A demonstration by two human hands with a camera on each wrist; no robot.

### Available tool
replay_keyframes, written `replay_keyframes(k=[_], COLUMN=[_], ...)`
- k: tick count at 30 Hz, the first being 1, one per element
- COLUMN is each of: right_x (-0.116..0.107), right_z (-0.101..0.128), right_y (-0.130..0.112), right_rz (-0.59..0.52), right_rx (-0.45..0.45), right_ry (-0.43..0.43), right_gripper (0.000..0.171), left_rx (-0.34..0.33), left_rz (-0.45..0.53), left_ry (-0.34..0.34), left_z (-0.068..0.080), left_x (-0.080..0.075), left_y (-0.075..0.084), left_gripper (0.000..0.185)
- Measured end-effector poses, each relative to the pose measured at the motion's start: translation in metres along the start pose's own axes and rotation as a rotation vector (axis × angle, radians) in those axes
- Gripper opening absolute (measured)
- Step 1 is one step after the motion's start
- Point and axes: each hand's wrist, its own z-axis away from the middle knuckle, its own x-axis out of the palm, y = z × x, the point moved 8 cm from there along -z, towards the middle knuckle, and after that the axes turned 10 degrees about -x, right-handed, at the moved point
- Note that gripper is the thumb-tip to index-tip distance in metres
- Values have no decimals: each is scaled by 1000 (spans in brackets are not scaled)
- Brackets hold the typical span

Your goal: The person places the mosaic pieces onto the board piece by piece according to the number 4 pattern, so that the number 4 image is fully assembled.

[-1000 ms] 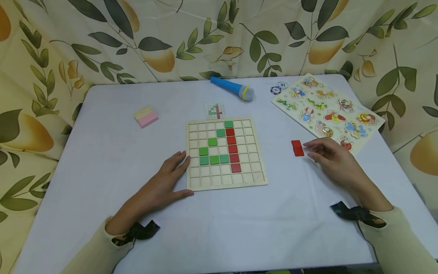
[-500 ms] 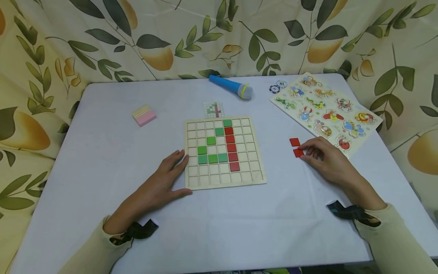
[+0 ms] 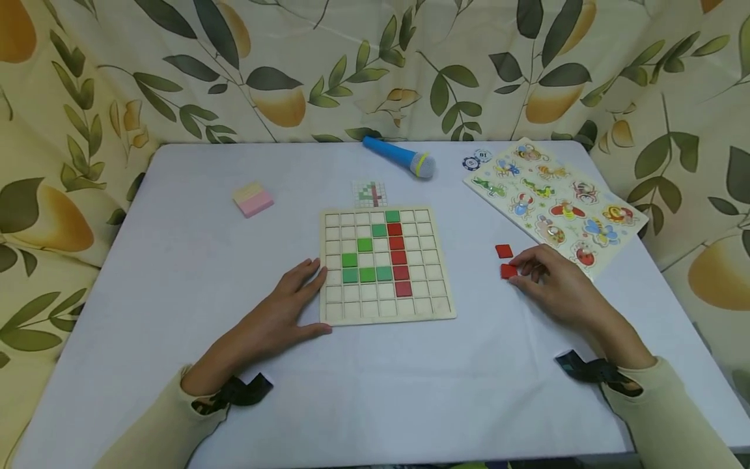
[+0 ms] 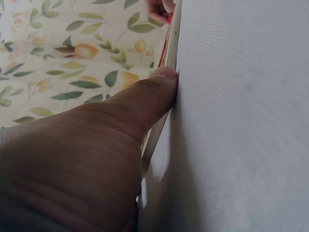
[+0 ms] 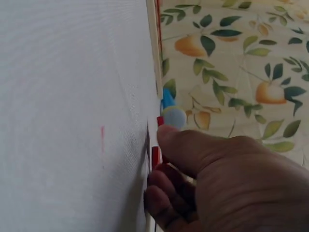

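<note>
A square wooden grid board [image 3: 359, 314] lies mid-table, with green tiles [image 3: 365, 245] forming a slanted line and a short row, and red tiles [image 3: 397, 257] stacked in one column. Along its left edge rests my left hand [image 3: 287, 299], fingers fairly straight, thumb at the near corner; the left wrist view shows that thumb [image 4: 149, 99] against the board's side. To the right of the board, my right hand [image 3: 553, 283] pinches a red square tile [image 3: 508, 271] between thumb and forefinger, low at the tabletop. Just beyond it lies another red tile [image 3: 504, 251].
Behind the board is a small printed pattern card [image 3: 369, 193]. A blue toy microphone [image 3: 392, 154] lies farther back. An insect picture board [image 3: 553, 189] and two round chips [image 3: 476, 159] are at back right, a pink and yellow block [image 3: 254, 200] at left.
My right hand has moved slightly left onto the nearer red tile and pinches it. The two red tiles, touching before, now lie apart. My left hand stays at the board.
</note>
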Motion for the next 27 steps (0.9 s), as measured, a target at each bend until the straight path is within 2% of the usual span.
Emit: replay_keyframes(k=[3, 8, 14, 18, 21, 27], right_x=[-2, 5, 47, 72, 83, 85], right_z=[1, -8, -28, -39, -41, -39], right_y=[-18, -76, -154, -185, -192, -187], right_rz=[-8, -40, -97, -59, -13, 19], right_rx=[-93, -355, -608, -736, -748, -671], right_ry=[27, 24, -128, -203, -239, -284], right_gripper=[32, 40, 28, 20, 16, 15], left_rx=[-7, -9, -14, -25, -21, 5], left_rz=[-2, -6, -10, 4, 6, -3], left_ry=[-3, 9, 27, 32, 27, 12], left_z=[-1, 0, 7, 9, 8, 2], left_x=[3, 4, 0, -4, -3, 0], left_y=[0, -2, -8, -11, -10, -2], left_gripper=[108, 108, 107, 108, 107, 107])
